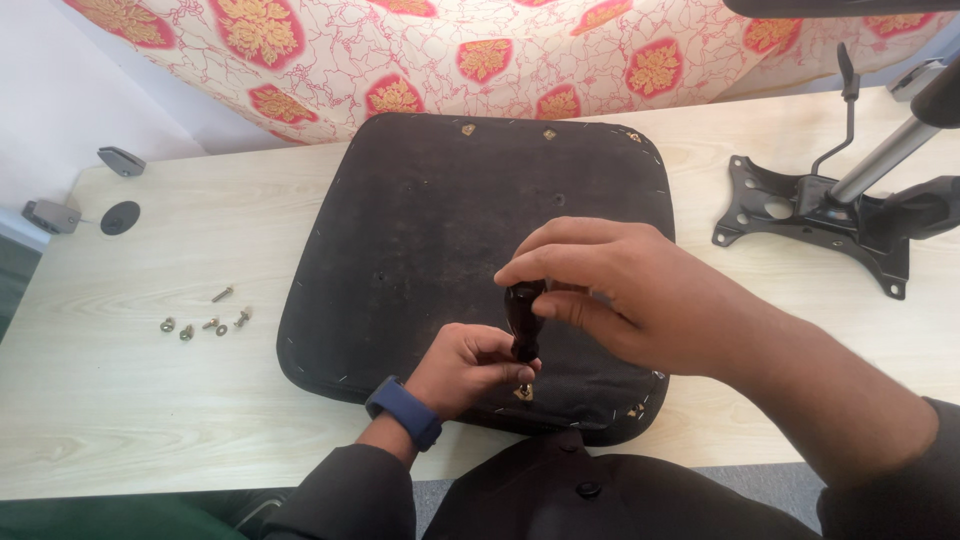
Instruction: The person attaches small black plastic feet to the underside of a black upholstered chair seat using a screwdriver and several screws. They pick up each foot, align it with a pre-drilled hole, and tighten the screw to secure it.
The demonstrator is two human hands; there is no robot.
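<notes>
An upturned black chair seat (430,230) lies flat on the pale wooden table (130,400). My right hand (610,290) grips the dark handle of a screwdriver (523,322) that stands upright over the seat's near edge. My left hand (470,365), with a blue band on the wrist, pinches the lower shaft of the tool, just above a brass screw (523,392) at a bracket in the seat's underside.
Several loose screws and washers (205,320) lie on the table to the left. A black chair mechanism plate with a gas cylinder (830,205) sits at the right. Small grey parts (52,215) rest at the far left edge. Patterned cloth (450,50) hangs behind.
</notes>
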